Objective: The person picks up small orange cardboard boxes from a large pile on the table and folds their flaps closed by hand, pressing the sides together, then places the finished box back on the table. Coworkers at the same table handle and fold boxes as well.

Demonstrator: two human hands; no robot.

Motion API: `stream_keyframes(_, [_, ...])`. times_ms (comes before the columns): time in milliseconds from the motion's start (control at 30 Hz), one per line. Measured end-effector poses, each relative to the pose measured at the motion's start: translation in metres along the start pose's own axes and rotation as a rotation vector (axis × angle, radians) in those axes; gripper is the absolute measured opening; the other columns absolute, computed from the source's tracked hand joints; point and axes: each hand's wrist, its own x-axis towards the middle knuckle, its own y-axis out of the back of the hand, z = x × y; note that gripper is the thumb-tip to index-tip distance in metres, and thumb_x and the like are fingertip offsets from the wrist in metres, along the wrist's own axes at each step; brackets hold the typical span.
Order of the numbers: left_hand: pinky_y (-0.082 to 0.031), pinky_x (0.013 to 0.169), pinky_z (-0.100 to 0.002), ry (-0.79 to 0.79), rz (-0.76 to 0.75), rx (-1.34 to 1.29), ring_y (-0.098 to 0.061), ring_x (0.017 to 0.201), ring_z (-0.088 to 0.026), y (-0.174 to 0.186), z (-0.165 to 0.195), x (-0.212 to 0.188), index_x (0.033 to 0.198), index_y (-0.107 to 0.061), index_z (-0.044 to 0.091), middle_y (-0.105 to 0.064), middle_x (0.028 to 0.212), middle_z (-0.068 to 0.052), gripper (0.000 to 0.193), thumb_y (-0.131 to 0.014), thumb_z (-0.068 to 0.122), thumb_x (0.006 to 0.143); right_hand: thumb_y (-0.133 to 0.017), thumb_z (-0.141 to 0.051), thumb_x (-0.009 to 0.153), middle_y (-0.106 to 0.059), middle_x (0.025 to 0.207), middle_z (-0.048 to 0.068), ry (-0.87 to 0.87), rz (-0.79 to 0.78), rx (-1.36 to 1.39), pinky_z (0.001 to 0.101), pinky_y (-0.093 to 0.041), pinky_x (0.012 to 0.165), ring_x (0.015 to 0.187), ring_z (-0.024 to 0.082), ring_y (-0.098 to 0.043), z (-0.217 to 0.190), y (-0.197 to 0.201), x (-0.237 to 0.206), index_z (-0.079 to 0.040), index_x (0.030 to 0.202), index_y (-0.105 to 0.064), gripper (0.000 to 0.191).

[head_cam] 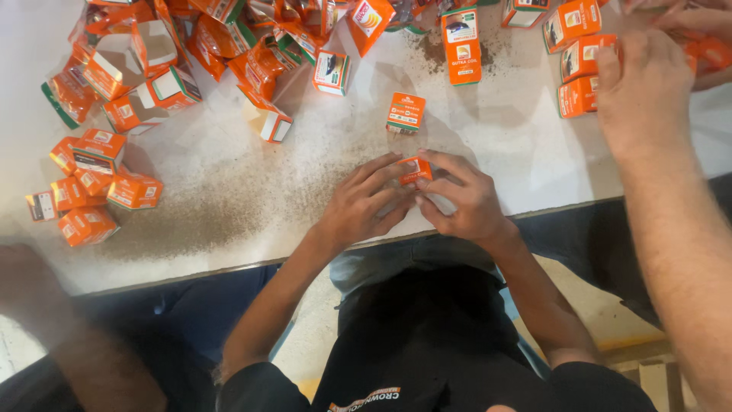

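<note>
Orange card, thin and printed, makes up the small carton (415, 171) pinched between both hands at the near edge of the counter (526, 164). The left hand (362, 206) closes on its left side with the fingertips, and the right hand (465, 200) closes on its right side with thumb and forefinger, so each grip is shut on the same carton, held just above the white surface.

It looks light and easily dented. The flat faces would probably buckle under a hard squeeze, so the folded edges and corners seem the safest places to hold it. The glossy print may be slightly slippery.

Just beyond the hands, a similar closed box (405, 112) stands upright on its own. Brown dust (229, 214) is spread over the counter to the left of it. Further left lies a cluster of closed boxes (91, 191), and at the far left a heap of opened, empty cartons (152, 69). At the far right, a co-worker's hand (640, 91) rests against a stack of boxes (579, 76).
</note>
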Motion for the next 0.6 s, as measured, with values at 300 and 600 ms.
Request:
stream_keyframes(300, [-0.039, 0.123, -0.052, 0.329, 0.431, 0.444, -0.040, 0.148, -0.042, 0.061, -0.037, -0.035, 0.128, -0.066, -0.001, -0.045, 0.155, -0.025, 0.045, -0.082, 0.011, 0.088, -0.076, -0.009, 0.095, -0.033, 0.154, 0.032, -0.087, 0.385, -0.522, 0.0645, -0.027, 0.121, 0.144, 0.053, -0.031, -0.001, -0.015, -0.002, -0.005, 0.136, -0.056, 0.045])
stream_keyframes(600, [-0.050, 0.114, -0.044, 0.330, 0.263, 0.500, -0.056, 0.139, -0.040, 0.092, -0.088, -0.018, 0.078, -0.071, 0.005, -0.058, 0.149, -0.021, 0.022, -0.087, 0.017, 0.088, -0.076, -0.015, 0.094, -0.056, 0.143, 0.014, 0.046, 0.164, -0.312, 0.0505, -0.044, 0.116, 0.135, 0.039, -0.053, 0.011, -0.012, 0.108, -0.006, 0.131, -0.061, 0.041])
